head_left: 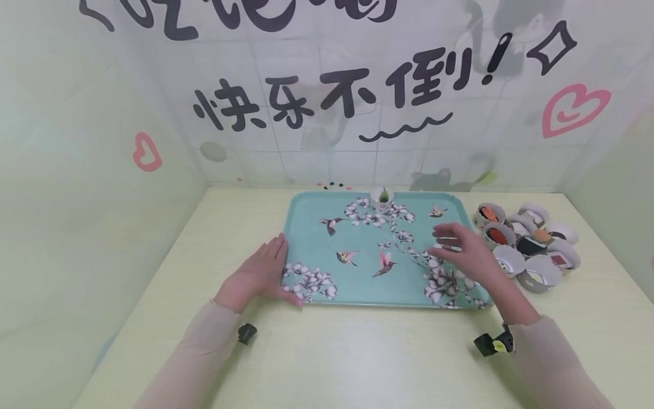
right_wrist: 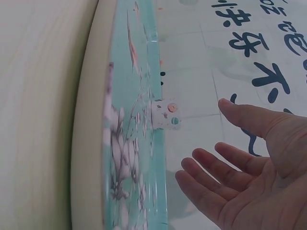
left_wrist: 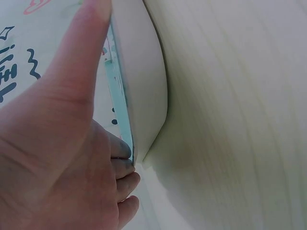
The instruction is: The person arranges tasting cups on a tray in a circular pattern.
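**Both my hands at the tray**

My left hand [head_left: 260, 272] rests flat on the tray [head_left: 306, 227] at its left edge, fingers straight. My right hand [head_left: 462, 250] hovers open above its right part, holding nothing, near the small cups [head_left: 531, 247] beside it

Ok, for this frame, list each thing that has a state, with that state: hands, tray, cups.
Left hand: open, fingers straight, resting on the tray's left edge.
Right hand: open, relaxed, held above the tray, holding nothing.
Tray: flat on the table.
Small cup: upright on the tray's far edge.
Cluster of cups: on the table right of the tray, lying at various tilts.
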`<control>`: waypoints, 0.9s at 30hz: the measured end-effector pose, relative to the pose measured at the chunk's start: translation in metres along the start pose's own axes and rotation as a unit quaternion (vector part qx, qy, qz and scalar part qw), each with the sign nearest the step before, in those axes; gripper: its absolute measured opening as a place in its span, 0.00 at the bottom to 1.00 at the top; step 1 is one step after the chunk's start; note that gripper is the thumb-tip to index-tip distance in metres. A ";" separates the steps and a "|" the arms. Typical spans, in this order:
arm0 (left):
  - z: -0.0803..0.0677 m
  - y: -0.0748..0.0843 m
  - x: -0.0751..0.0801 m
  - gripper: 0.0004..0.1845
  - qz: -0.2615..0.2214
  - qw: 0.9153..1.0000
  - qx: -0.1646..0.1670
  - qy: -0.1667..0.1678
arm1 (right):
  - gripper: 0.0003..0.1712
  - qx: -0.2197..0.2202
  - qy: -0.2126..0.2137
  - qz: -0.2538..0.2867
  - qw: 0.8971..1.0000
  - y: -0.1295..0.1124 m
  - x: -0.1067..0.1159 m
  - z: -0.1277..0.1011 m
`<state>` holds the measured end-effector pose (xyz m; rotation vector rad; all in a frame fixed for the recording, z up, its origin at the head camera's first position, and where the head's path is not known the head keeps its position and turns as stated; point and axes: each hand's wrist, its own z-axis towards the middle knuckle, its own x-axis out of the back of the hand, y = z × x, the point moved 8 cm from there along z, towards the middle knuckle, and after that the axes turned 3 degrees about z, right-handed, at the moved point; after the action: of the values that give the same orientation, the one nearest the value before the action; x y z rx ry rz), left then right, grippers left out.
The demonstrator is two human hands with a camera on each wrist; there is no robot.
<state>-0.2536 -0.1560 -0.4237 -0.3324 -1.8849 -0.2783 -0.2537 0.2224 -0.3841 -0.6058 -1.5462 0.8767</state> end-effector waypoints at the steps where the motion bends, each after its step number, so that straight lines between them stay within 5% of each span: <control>1: 0.000 0.000 0.000 0.79 -0.002 1.000 0.000 0.001 | 0.34 0.001 0.000 0.000 1.000 0.000 0.000 -0.002; 27: -0.001 0.000 0.001 0.79 -0.008 1.000 -0.003 0.000 | 0.32 0.013 0.053 -0.032 0.998 0.017 0.040 -0.045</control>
<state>-0.2534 -0.1560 -0.4226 -0.3217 -1.8876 -0.2935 -0.2179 0.2728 -0.3734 -0.5724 -1.4484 0.8022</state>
